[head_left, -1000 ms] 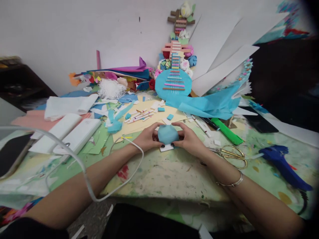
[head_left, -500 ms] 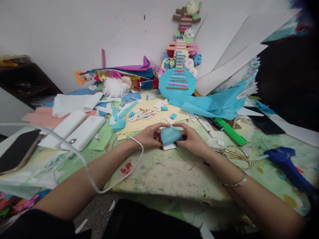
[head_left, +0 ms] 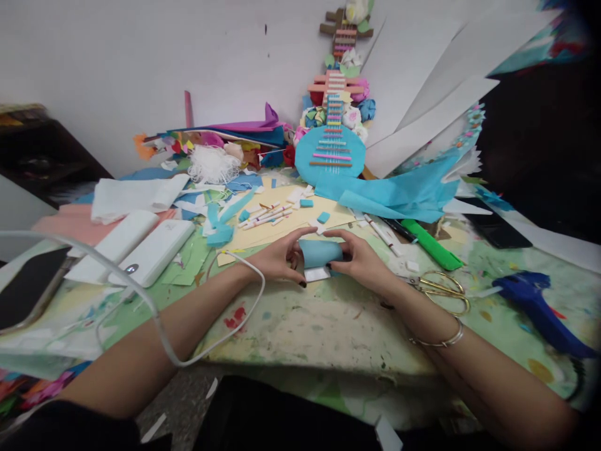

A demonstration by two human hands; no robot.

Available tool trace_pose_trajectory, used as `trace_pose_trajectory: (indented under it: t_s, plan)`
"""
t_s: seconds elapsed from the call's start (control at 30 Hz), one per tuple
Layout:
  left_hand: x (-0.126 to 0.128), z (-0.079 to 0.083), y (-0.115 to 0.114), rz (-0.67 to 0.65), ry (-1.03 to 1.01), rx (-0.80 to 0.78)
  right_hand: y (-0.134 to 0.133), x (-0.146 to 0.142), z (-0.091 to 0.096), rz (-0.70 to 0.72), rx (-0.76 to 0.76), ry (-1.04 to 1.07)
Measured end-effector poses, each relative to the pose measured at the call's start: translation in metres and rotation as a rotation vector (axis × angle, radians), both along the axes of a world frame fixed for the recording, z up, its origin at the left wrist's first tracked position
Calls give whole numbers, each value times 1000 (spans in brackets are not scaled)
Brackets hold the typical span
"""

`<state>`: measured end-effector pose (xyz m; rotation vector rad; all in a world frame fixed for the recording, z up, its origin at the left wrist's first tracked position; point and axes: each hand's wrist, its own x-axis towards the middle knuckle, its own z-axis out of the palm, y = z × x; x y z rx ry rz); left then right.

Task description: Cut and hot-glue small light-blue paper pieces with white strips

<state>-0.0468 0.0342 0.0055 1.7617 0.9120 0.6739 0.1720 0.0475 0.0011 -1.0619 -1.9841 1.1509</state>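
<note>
A small piece of blue paper (head_left: 322, 253) is curled over a small white block (head_left: 317, 274) at the middle of the table's front part. My left hand (head_left: 278, 257) holds the paper's left edge with curled fingers. Its thumb stands a little off the white block, and its index finger reaches along the top. From the right, my right hand (head_left: 360, 260) pinches the paper's other edge, thumb in front and fingers behind. Parts of the fingertips are hidden by the paper.
Gold-handled scissors (head_left: 441, 291), a blue glue gun (head_left: 528, 297) and a green tube-like case (head_left: 432, 243) lie to the right. A white cable (head_left: 159, 319) loops over my left forearm. Thin white sticks (head_left: 267, 215) and a blue paper lute (head_left: 330, 155) are behind.
The blue paper's front edge has lifted, showing more of the white block. My left thumb has drawn away from the block. The whole view has shifted slightly.
</note>
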Motion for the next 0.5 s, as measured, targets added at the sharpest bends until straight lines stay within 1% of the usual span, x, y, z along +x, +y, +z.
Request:
trace_pose_trajectory:
  t_s: [0.07, 0.13, 0.2, 0.27, 0.33, 0.4, 0.43, 0.5]
  plan:
    - [1, -1, -1, 31, 21, 15, 1, 2, 4, -30, -15, 26]
    - [4, -2, -2, 111, 58, 48, 0, 6, 13, -116, 25, 11]
    - [7, -3, -4, 189, 112, 96, -5, 17, 27, -250, 151, -49]
    - [11, -2, -5, 234, 154, 140, -17, 37, 45, -399, 301, -130]
    - [13, -1, -7, 257, 147, 163, -32, 66, 60, -576, 423, -308]
    - [16, -1, -9, 287, 82, 154, -48, 103, 64, -793, 513, -540]
    - [17, -1, -10, 297, 33, 135, -54, 124, 61, -897, 523, -652]
    - [19, -1, -11, 296, -59, 64, -65, 166, 46, -974, 477, -894]
